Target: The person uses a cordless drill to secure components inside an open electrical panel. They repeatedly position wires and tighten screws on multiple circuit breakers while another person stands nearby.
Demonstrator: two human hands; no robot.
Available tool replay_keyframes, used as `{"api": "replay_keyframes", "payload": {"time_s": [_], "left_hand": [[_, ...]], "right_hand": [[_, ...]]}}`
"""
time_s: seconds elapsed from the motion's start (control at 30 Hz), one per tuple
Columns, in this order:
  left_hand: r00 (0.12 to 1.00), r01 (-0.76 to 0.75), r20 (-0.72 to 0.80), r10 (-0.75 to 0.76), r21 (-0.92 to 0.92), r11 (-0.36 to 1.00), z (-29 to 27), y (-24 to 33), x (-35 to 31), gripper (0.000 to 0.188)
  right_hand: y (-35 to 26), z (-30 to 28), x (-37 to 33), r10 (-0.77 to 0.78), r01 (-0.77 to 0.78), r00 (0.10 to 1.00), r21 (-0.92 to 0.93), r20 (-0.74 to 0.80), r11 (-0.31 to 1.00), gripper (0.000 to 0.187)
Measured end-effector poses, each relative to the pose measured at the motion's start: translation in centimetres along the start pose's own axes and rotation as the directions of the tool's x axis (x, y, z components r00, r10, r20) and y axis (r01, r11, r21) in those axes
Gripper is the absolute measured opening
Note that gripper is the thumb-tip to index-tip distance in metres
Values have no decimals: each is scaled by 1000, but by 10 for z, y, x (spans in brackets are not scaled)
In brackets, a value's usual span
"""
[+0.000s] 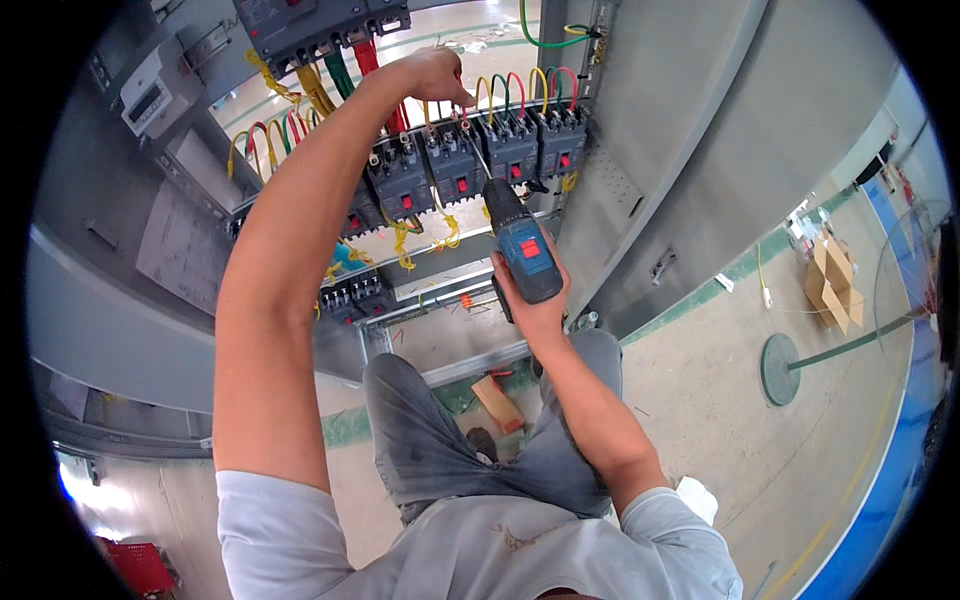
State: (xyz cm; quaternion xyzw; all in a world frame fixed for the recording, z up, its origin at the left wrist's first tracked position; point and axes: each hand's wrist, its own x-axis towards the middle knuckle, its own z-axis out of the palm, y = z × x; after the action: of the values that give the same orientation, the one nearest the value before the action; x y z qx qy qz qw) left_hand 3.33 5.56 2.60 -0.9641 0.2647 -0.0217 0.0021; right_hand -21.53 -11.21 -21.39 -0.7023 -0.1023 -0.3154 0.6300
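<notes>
One left hand, one right hand; one cordless drill with one long bit; at least five moulded-case circuit breakers in the middle row; one larger breaker above; one electricity meter; one open cardboard box.

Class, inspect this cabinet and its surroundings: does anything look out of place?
Mildly: tangled yellow strands dangle beneath the circuit breakers, untidy against the neatly arched wires above. An open cardboard box sits on the floor at right, flaps splayed.
</notes>
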Motion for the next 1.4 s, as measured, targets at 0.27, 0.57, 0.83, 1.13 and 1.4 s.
{"api": "replay_keyframes", "payload": {"time_s": [0.27,0.57,0.83,1.13,1.4], "left_hand": [[996,26,90,-26,8,1000,-7,0,-5,85],[999,-15,-45,17,43,999,7,-1,-3,74],[992,-25,-124,37,94,995,12,1,-12,66],[977,-32,-206,54,107,994,18,6,-23,64],[966,-65,-243,90,110,992,21,6,-26,58]], "right_hand": [[-38,7,8,-46,44,999,-61,-26,997,80],[-31,8,7,-102,101,995,-53,-9,993,78],[-25,3,0,-41,41,999,16,23,999,80],[-20,0,-3,-72,73,997,-66,26,995,82],[-15,-2,-3,-99,98,995,-60,-7,993,80]]}}
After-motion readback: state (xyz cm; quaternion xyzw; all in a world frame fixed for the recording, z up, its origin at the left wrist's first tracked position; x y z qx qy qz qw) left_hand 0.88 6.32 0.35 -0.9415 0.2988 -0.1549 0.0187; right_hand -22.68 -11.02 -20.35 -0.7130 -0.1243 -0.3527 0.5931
